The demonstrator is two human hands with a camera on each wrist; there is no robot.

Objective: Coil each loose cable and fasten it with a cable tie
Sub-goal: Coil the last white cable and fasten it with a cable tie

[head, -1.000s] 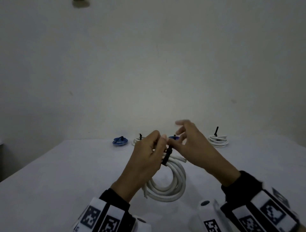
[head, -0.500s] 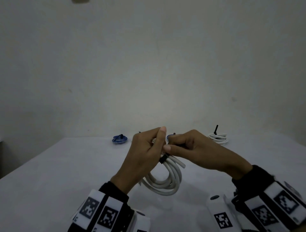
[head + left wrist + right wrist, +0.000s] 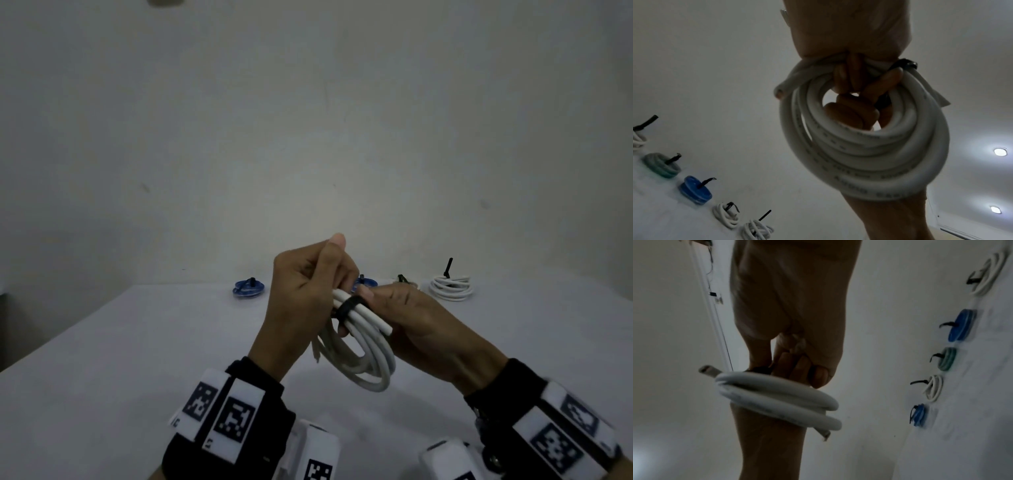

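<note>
Two hands hold a white cable coil (image 3: 359,356) in the air above the near part of the worktop (image 3: 137,359). The left hand (image 3: 305,294) grips the top of the coil. The right hand (image 3: 411,318), which a second ago reached in with fingers spread, now curls around a black cable tie (image 3: 349,305) wrapped round the strands. The tie looks closed, so this coil seems nearly fastened. Already tied coils line the far edge.

Tied coils (image 3: 451,288) along table's (image 3: 137,359) far edge
</note>
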